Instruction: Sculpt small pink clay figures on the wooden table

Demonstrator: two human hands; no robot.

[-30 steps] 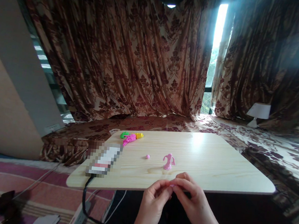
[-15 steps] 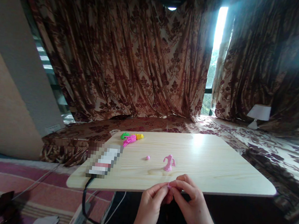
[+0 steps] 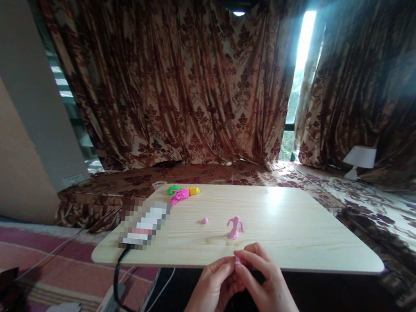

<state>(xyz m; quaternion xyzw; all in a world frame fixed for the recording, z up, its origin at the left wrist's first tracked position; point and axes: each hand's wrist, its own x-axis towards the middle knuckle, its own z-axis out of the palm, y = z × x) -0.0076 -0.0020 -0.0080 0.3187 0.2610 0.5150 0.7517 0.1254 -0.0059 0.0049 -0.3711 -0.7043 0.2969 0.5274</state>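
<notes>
Since the earlier frame, the left hand (image 3: 213,286) has rolled slightly, its lower fingers now curling into view, while the right hand (image 3: 272,285) has shifted only a little; the pink figure and the pink ball stay where they were. Both hands are nearly closed at the fingertips, at the lower centre of the frame, pinching a small pink piece (image 3: 237,260) between them; its exact shape is hidden.

Just beyond them on the desk (image 3: 296,233), the pink figure (image 3: 235,228) stands upright on a flared base, with two drooping arm-like strips. The pink ball (image 3: 205,220) lies apart, to its left in the frame. The figure's body looks formed, while the ball and the pinched piece are separate from it; how much remains cannot be told.

Left of centre, a bright pink bundle (image 3: 180,194) lies among green (image 3: 173,190) and yellow items (image 3: 194,191). Nearer, a pixelated object (image 3: 146,226) joins a black cable (image 3: 117,275). No brand, label or writing is readable.
</notes>
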